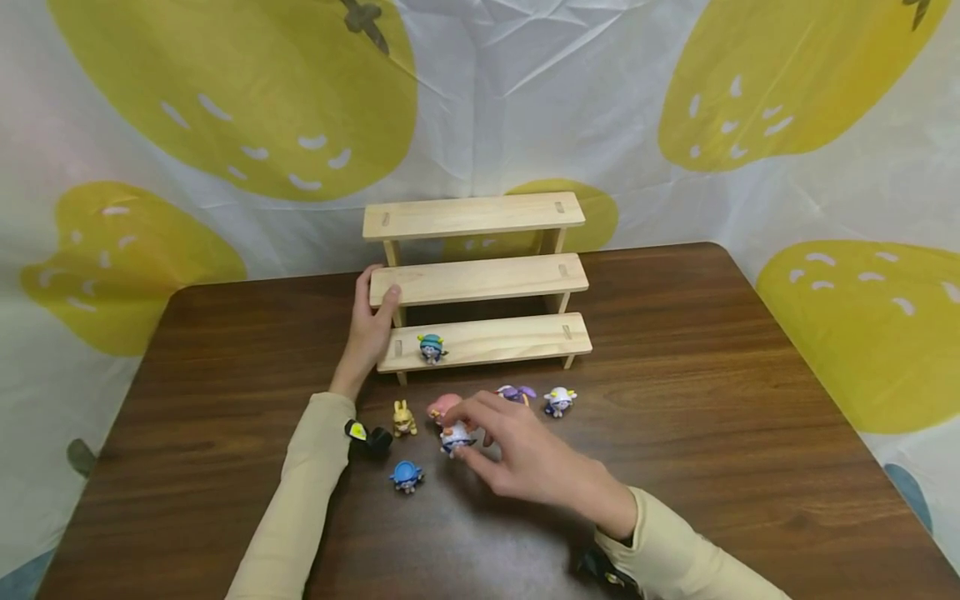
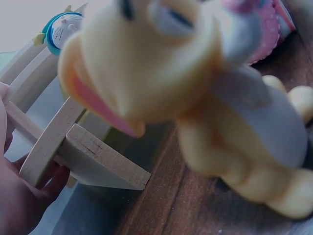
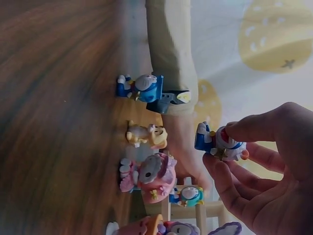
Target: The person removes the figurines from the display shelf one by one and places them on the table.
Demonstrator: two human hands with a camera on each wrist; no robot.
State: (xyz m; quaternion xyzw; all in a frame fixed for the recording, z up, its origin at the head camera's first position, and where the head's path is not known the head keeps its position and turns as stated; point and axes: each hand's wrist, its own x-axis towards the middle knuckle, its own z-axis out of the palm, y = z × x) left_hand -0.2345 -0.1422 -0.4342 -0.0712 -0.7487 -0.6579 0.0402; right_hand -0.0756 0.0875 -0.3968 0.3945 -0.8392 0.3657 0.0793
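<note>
My left hand (image 1: 367,332) grips the left end of the middle step of a three-step wooden display stand (image 1: 480,282). In the left wrist view, its fingers curl around the board's end. My right hand (image 1: 528,454) pinches a small white-and-blue figurine (image 3: 220,142) between thumb and fingers, above the table in the right wrist view. A figurine with a teal hat (image 1: 431,347) stands on the lowest step, toward the left. Near the right hand are a pink figurine (image 1: 444,407), partly hidden by it, and a yellow rabbit-eared figurine (image 1: 403,418).
A blue-hatted figurine (image 1: 406,476) stands closer to the front of the brown table (image 1: 712,400). Right of the pink one are a purple figurine (image 1: 516,393), partly covered by the right hand, and a white-and-blue one with yellow horns (image 1: 559,402). A fruit-printed cloth (image 1: 472,100) hangs behind.
</note>
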